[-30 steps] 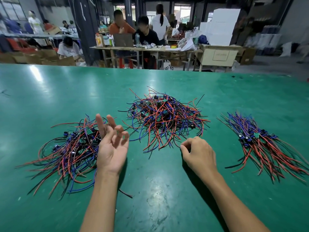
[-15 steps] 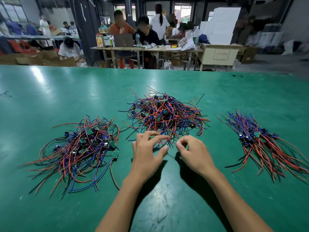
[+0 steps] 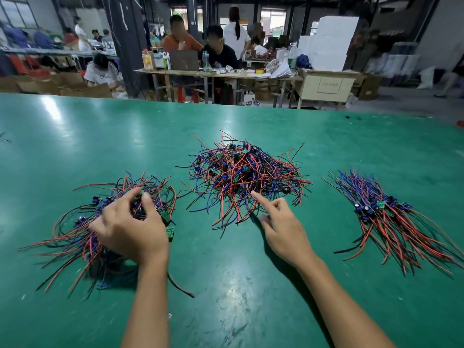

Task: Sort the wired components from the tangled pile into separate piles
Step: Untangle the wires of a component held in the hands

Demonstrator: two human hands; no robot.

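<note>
Green worktable (image 3: 75, 136) amid workshop; left hand (image 3: 130, 229) blurred, grip unclear; right hand (image 3: 283, 229) loose, empty

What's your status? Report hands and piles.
Left hand over left pile, grip unclear. Right hand open, pointing at middle pile. Nothing blocking.

Green table top (image 3: 251, 126): smooth, semi-gloss, lamp glare on it, scuffed pale patches near the front edge. Tangled pile (image 3: 241, 177): thin red, blue and black wires in smooth plastic-looking insulation, small green circuit boards among them. Brown cardboard boxes (image 3: 62, 86) behind, matt. White blocks (image 3: 329, 41), matt, foam-like.
</note>
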